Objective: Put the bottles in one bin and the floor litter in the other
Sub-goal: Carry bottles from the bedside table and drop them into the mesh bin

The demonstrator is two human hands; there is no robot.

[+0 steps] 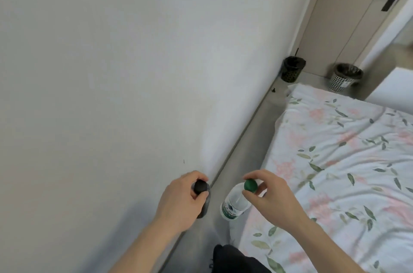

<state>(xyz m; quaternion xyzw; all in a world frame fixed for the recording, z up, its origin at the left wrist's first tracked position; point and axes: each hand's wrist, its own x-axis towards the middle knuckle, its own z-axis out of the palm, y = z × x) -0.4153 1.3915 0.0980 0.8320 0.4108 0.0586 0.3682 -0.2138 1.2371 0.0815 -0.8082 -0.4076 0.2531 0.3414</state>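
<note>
Beside the bed [335,161], on its left, the left hand [178,199] grips a dark bottle [202,194] near its black cap, fingers curled round the neck, close to the white wall [100,71]. Nearer the bed's edge, the right hand [266,194] pinches the green cap of a clear bottle [234,203], which hangs below the fingers over the strip of floor [250,134]. Both bottles are lifted and carried, so the step in hand looks like taking them to a bin. Past the foot of the bed stand a dark bin [291,69] against the wall and, farther right, a white bin [343,77] by the door [348,15]. A small dark scrap [273,89] lies on the floor near the dark bin. The next move likely calls for walking along the bed and dropping both bottles into the same bin, leaving the other for litter.
</note>
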